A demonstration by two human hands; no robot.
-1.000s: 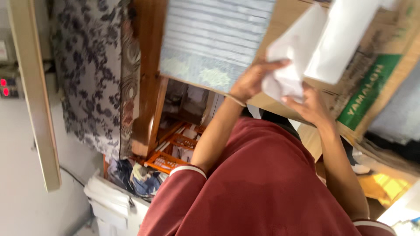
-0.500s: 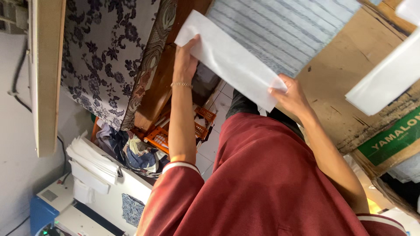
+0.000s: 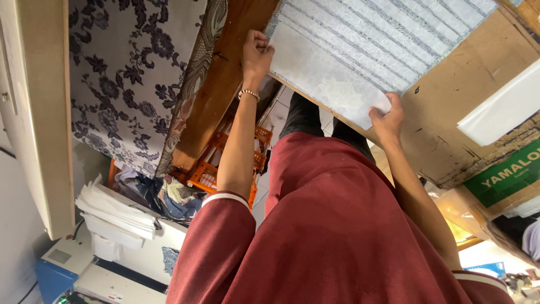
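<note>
Now the left hand is pinching closed on one end of the pale sheet, and the right hand is gripping the other end, at about four o'clock from it. Half a second ago the sheet was being held up in the air; now it is lying flat on the striped cloth over the counter. At seven o'clock a stack of white papers is resting on a machine.
</note>
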